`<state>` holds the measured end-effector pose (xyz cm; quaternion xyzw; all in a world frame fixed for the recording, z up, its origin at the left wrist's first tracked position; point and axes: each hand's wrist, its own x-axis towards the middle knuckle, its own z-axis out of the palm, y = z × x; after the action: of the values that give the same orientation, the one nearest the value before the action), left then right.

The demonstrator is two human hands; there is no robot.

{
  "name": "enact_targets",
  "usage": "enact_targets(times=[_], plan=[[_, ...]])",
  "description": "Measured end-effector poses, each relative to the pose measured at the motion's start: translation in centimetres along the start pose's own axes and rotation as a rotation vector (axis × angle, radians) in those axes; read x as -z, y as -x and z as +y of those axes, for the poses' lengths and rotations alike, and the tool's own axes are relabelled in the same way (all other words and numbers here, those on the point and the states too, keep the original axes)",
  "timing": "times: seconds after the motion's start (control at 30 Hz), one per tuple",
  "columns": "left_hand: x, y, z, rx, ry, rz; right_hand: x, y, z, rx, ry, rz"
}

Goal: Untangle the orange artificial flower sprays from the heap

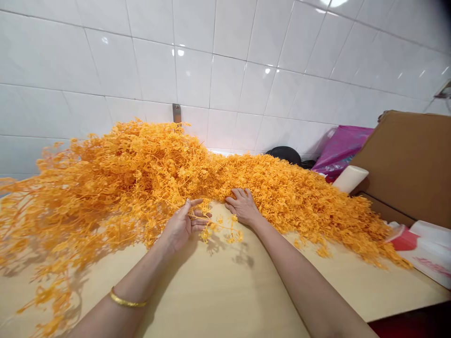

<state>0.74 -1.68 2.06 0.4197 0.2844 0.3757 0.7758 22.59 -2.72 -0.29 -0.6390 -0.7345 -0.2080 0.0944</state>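
An orange plastic-looking flower sprig (225, 227) lies across the fingers of my left hand (179, 228), raised off the table with its shadow below. My left fingers are loosely bent around its stem; the exact grip is partly hidden. My right hand (243, 206), back upward and fingers apart, touches the near edge of the right heap of orange sprigs (299, 192). I see nothing held in it. Beside my left hand rises a taller, looser heap of branching orange sprigs (141, 164).
A pale wooden table (218, 291) stands against a white tiled wall (232, 84). At the right are a cardboard box (408, 164), a white roll (350, 179), a purple bag (341, 148) and a white-and-red plastic bag (430, 253). Behind the heap sits a black object (283, 154).
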Motion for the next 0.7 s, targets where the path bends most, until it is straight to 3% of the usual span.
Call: enact_targets(times=[0.17, 0.3, 0.4, 0.47, 0.57, 0.63, 0.7], plan=[[0.2, -0.4, -0.5, -0.010, 0.005, -0.006, 1.8, 0.9, -1.2, 0.032, -0.183, 0.007], [0.2, -0.7, -0.9, -0.004, -0.011, 0.000, 3.9, 1.0, -1.9, -0.006, -0.332, 0.235], [0.1, -0.7, -1.1, -0.002, -0.037, 0.002, 5.5, 0.9, -2.6, -0.106, -0.598, 0.362], [0.1, -0.7, -1.1, -0.009, -0.043, -0.001, 6.2, 0.8, -3.3, -0.174, -0.838, 0.286], [0.1, -0.6, -1.2, -0.021, -0.039, -0.031, 6.3, 1.0, -4.6, -0.219, -1.126, 0.017], [0.0, -0.4, -1.2, -0.025, -0.051, -0.047, 5.6, 1.4, -5.7, -0.220, -1.237, -0.129], [-0.2, -0.3, -1.2, -0.031, -0.072, -0.034, 4.7, 1.8, -6.8, -0.218, -1.292, -0.189]])
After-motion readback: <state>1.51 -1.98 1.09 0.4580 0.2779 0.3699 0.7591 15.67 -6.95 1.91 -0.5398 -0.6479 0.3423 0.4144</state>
